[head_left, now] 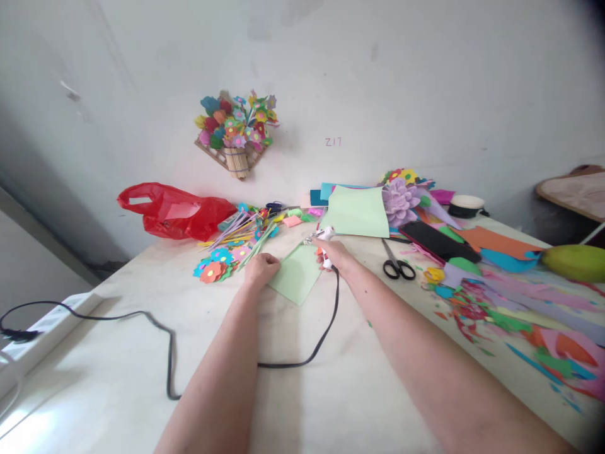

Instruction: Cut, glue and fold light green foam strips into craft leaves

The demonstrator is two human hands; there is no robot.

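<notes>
A light green square sheet of paper (297,277) lies on the table, turned so that one corner points toward me. At its left corner is my left hand (261,270), fingers closed on the edge. My right hand (336,252) is wrapped round a white glue gun (328,233) with an orange trigger. The gun's nozzle points left, over the far corner of the sheet. From the handle a black cord (326,343) loops toward me and passes under my left forearm.
Paper flowers (215,268) and a red plastic bag (182,211) lie to the left. Black-handled scissors (398,268), a phone (439,241) and colored scraps (515,321) are on the right. A larger green sheet (357,211) sits behind. A power strip (51,334) is at the left edge.
</notes>
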